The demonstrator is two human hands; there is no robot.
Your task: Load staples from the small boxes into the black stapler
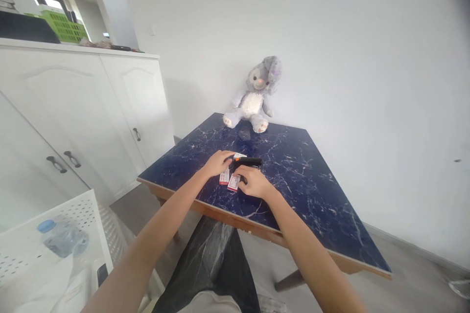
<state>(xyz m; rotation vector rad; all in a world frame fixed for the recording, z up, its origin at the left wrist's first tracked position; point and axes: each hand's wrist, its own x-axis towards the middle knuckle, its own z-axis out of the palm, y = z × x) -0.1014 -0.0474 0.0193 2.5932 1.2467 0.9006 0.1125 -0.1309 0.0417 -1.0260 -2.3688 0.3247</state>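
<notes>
My left hand (218,164) is at the left end of a black elongated object (250,161) with an orange part, its thumb and fingers closed around that end. The object's exact kind is too small to make out. My right hand (254,182) bends over the near side, fingertips closed at the edge of a small red-and-white box (233,183). Just left of it lies another red-and-white box (223,177), below my left fingers. A third white piece (240,155) shows behind the black object, partly covered.
All this lies on a dark blue marbled table (293,195). A grey plush toy (252,100) sits at its back against the wall. White cabinets (73,107) stand to the left. A white perforated crate (91,215) with a plastic bottle (64,238) is at lower left.
</notes>
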